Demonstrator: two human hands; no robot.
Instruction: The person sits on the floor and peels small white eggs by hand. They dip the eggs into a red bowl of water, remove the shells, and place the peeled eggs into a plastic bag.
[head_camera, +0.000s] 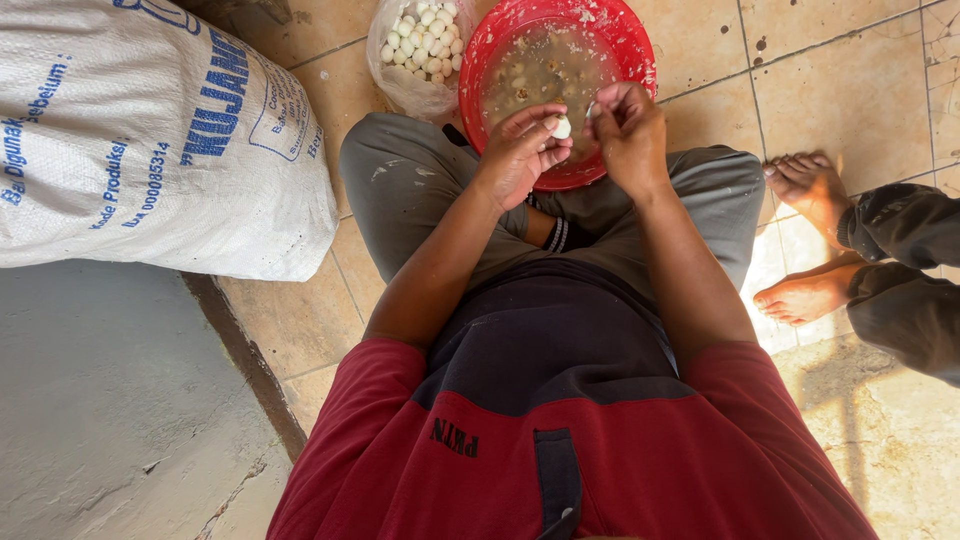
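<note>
Over the red basin (640, 45), my left hand (515, 155) pinches a small white egg (562, 127); right hand (628, 130) fingers curled, grip contents indiscernible; basin contents murky, far rim cut off.

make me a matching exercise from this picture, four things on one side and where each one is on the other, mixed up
Things:
1. small white egg
2. red basin
3. clear bag of peeled eggs
4. big white sack

Places:
A. on the tiled floor, just left of the basin
B. at the fingertips of the left hand, with the right hand close beside it
C. far left, lying on the floor by the grey slab
D. on the floor in front of the person's knees, holding murky water and bits

Pairs: 1-B, 2-D, 3-A, 4-C
</note>
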